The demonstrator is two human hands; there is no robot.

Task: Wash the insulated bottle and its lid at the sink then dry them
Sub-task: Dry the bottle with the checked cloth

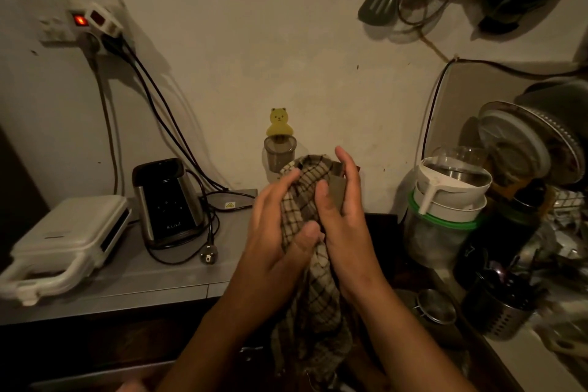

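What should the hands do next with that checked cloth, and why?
My guess: the right hand turns the grey insulated bottle a little inside the brown-and-cream checked cloth. The left hand grips the cloth round most of the bottle, but a bare patch shows beside the right thumb, so that part is probably not wiped yet.

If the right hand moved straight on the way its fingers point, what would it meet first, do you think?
Probably the bare wall: the right hand, holding the checked cloth, points up, clear of the bear holder; depth is unclear.
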